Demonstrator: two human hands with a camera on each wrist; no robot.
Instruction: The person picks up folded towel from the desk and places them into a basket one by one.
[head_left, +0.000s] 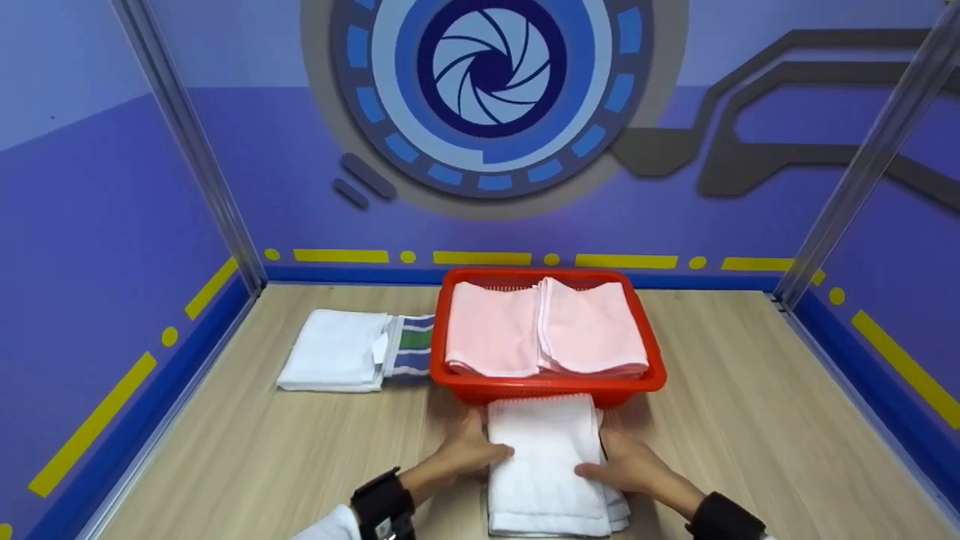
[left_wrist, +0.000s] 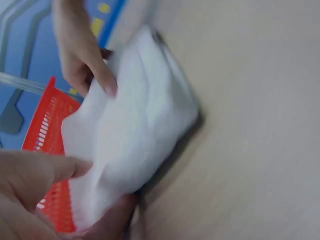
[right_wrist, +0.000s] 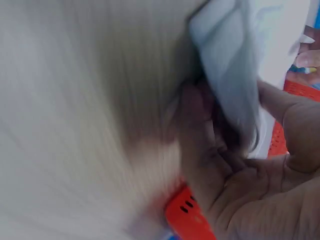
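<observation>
A folded white towel (head_left: 546, 465) is in front of the red basket, gripped along both long sides. My left hand (head_left: 466, 450) holds its left side, thumb on top and fingers underneath. On the right side my right hand (head_left: 634, 461) does the same, and in the right wrist view its fingers (right_wrist: 200, 150) curl beneath the towel's edge. The left wrist view shows the towel (left_wrist: 135, 120) tilted and blurred between both hands. Two stacks of folded pink towels (head_left: 495, 326) lie side by side in the red basket (head_left: 551, 388).
Left of the basket lies another folded white towel (head_left: 337, 349), with a blue, green and white striped cloth (head_left: 415, 345) beside it, partly hidden by the basket. Purple panels (head_left: 405, 225) enclose the wooden tabletop (head_left: 750, 420) at the back and sides.
</observation>
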